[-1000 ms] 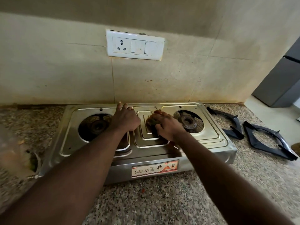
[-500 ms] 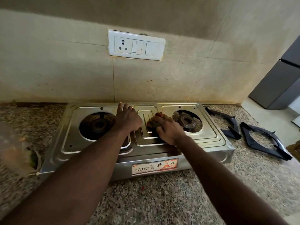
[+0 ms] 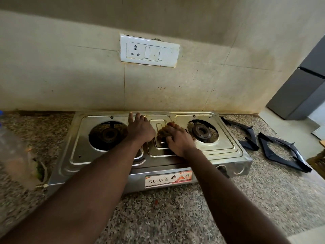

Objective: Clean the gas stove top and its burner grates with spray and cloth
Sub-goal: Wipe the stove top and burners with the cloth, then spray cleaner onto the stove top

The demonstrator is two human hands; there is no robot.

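Granite counter, tiled wall behind. Left hand: fingers straight, flat on stove near back edge, likely steadying it. Right hand: fingers curled over brown cloth, pressing centre panel between burners. Grates: on counter beside stove's right edge, leaving top bare for wiping.

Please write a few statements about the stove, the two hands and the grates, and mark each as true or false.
1. Both burner grates lie on the counter, right of the stove. True.
2. The right hand holds a spray bottle. False: it holds a brownish cloth on the stove's middle panel.
3. The left hand rests on the stove top, fingers straight. True.
4. A pot stands on the right burner. False: that burner is bare.
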